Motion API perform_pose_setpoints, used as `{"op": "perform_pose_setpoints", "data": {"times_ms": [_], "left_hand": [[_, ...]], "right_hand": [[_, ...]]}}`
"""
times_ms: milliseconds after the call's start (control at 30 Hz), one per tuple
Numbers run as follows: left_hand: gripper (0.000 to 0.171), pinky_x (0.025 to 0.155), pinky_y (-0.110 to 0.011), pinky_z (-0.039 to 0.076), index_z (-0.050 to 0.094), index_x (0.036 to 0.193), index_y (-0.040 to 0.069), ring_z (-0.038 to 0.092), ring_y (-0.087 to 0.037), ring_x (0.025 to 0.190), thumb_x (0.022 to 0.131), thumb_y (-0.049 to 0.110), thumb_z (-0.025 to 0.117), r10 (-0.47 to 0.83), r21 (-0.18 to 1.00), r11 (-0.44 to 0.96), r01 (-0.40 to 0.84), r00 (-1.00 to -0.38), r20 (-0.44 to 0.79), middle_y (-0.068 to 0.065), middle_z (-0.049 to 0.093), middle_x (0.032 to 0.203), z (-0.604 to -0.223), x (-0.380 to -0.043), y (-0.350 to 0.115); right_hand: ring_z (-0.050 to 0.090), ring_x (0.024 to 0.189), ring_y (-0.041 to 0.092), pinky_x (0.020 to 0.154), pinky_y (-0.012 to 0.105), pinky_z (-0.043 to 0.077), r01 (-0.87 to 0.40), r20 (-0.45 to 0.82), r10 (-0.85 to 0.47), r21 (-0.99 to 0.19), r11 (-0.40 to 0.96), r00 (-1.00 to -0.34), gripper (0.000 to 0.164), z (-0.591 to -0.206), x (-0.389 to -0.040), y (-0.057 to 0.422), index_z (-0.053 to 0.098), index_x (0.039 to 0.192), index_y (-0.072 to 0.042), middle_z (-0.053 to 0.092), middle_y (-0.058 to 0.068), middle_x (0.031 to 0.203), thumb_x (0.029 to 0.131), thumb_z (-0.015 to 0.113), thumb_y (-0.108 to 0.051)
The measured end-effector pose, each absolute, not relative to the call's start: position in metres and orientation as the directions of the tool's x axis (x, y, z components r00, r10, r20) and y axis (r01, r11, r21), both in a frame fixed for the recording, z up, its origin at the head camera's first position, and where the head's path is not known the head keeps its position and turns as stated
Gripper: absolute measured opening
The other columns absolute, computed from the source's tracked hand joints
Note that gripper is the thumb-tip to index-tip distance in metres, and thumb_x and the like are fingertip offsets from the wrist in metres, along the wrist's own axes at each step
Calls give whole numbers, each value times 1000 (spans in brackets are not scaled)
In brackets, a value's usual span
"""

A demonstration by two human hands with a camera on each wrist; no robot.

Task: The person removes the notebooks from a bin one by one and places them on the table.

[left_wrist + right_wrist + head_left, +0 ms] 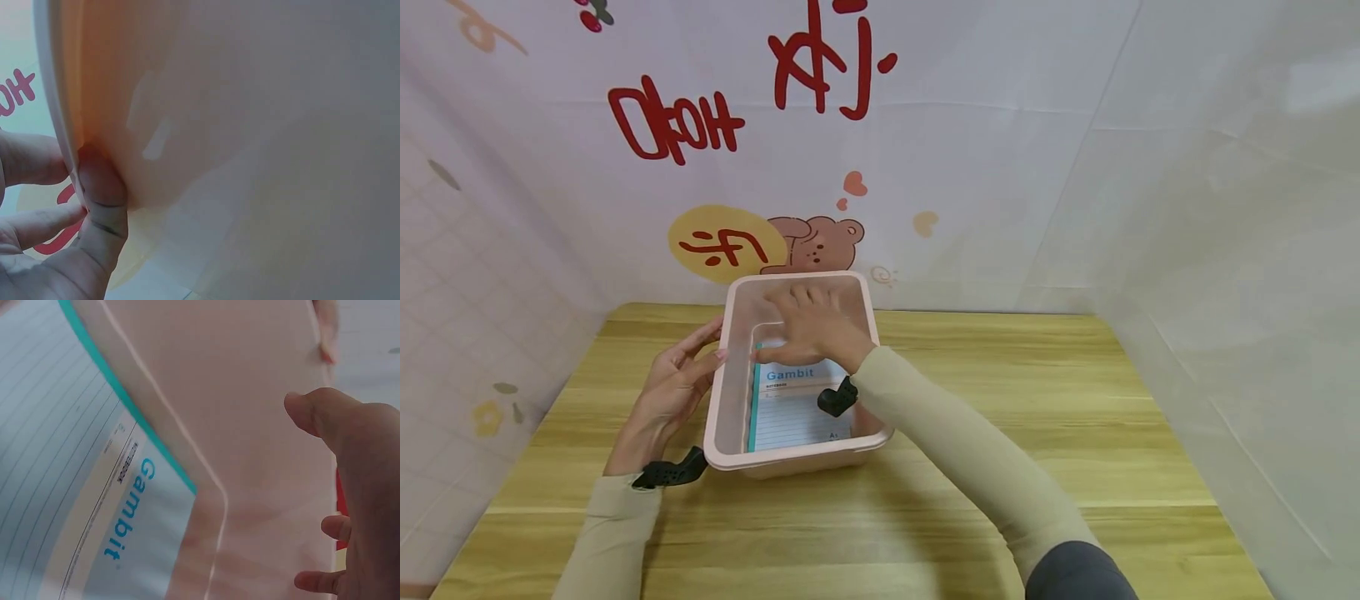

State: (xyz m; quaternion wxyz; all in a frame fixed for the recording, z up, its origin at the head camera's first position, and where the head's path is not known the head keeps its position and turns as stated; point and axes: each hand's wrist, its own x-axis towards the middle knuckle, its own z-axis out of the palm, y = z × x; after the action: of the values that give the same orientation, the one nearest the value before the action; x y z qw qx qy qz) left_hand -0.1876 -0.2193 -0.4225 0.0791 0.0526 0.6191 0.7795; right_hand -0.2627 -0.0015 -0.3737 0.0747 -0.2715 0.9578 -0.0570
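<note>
A pale pink plastic bin (pixel 805 452) stands on the table in the head view, with a notebook (pixel 790 421) lying inside. The notebook has a light blue cover with printed lines, a teal spine and the word Gambit. My left hand (pixel 673 383) pinches the bin's left rim, seen close up in the left wrist view with the hand's fingers (pixel 103 219) on either side of the edge. Over the far half of the bin reaches my right hand (pixel 812 329), its fingers spread and holding nothing. It covers the notebook's far end in the head view.
The wood-grain table (pixel 1015 400) extends on both sides of the bin. Behind it hangs a white backdrop (pixel 1000 150) with red characters and a cartoon bear, close to the bin's far rim. White side walls border the table left and right.
</note>
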Motion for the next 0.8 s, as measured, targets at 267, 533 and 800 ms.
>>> {"op": "perform_pose_setpoints", "data": {"times_ms": [267, 533, 800], "left_hand": [[71, 91, -21, 59, 28, 162, 4, 65, -8, 105, 101, 7, 64, 170, 982, -180, -64, -985, -33, 0, 44, 134, -418, -185, -219], [71, 89, -20, 60, 28, 162, 4, 65, -8, 104, 101, 10, 64, 166, 986, -160, -55, -986, -29, 1, 44, 135, -420, -185, -219], [69, 88, -19, 60, 30, 161, 5, 66, -6, 102, 101, 9, 64, 163, 987, -153, -47, -986, -22, 1, 45, 135, -420, -186, -217]], "right_hand": [[23, 153, 28, 125, 64, 23, -452, -200, -470, -131, 883, -860, 96, -390, -269, -14, 25, 161, -30, 24, 4, 167, 85, 61, -76], [14, 159, 29, 129, 59, 14, -419, -292, -423, -78, 905, -858, 98, -405, -267, -29, 21, 162, -28, 16, 7, 172, 85, 60, -76], [21, 157, 27, 130, 53, 20, -374, -340, -364, -36, 927, -867, 100, -417, -270, -37, 22, 162, -29, 22, 4, 170, 83, 61, -77]]}}
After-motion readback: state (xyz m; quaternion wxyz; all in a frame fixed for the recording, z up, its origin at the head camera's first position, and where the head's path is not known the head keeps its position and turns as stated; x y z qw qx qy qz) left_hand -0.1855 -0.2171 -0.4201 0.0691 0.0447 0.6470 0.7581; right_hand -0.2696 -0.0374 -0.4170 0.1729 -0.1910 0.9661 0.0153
